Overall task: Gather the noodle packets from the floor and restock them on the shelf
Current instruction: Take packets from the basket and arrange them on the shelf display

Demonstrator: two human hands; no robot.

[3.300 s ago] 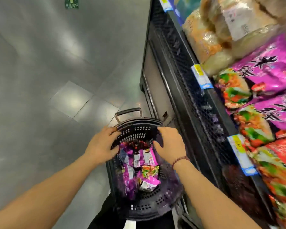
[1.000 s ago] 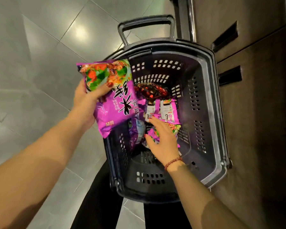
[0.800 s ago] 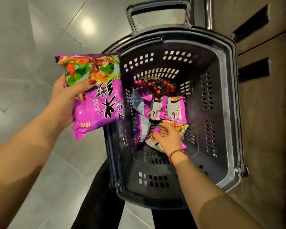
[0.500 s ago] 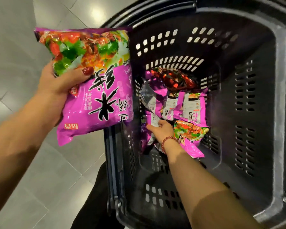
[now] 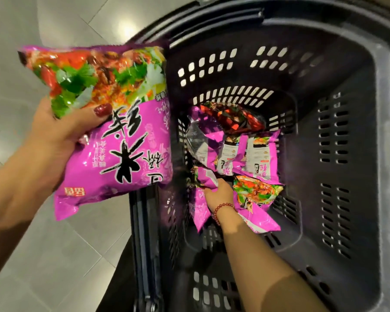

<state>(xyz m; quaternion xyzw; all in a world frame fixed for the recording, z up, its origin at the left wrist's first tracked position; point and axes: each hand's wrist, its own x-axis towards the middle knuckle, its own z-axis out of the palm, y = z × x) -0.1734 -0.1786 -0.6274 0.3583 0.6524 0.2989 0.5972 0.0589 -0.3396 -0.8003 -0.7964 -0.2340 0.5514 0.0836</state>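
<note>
Left hand [image 5: 61,136] kept its hold on one purple noodle packet [image 5: 122,143], thumb across the front and fingers behind. That packet hung outside the left rim of the basket [image 5: 383,131], over the floor [image 5: 32,255]. Nothing changed there in the last second, except that it filled more of the view because the head had dropped closer.

Right hand [image 5: 218,194] had shifted. A second before, it lay on the face-up packet [image 5: 257,194] with the food picture. Now it was left of that one, deep in the basket, with fingers curled on the edge of a side packet [image 5: 206,176] standing against the left wall. The fingertips were partly hidden by wrapper, so calling it a firm grip is a judgement.

Other stock lay on the basket bottom:
- Several back-up packets [image 5: 257,154].
- A dark red packet [image 5: 232,118] toward the far wall.

Shelf was out of view.

Reading: floor pickup looked done and unloading was under way. With a second packet nearly in hand, two could probably go up in one trip, and several more would remain. An edge pinch on glossy film could slip during the lift.
</note>
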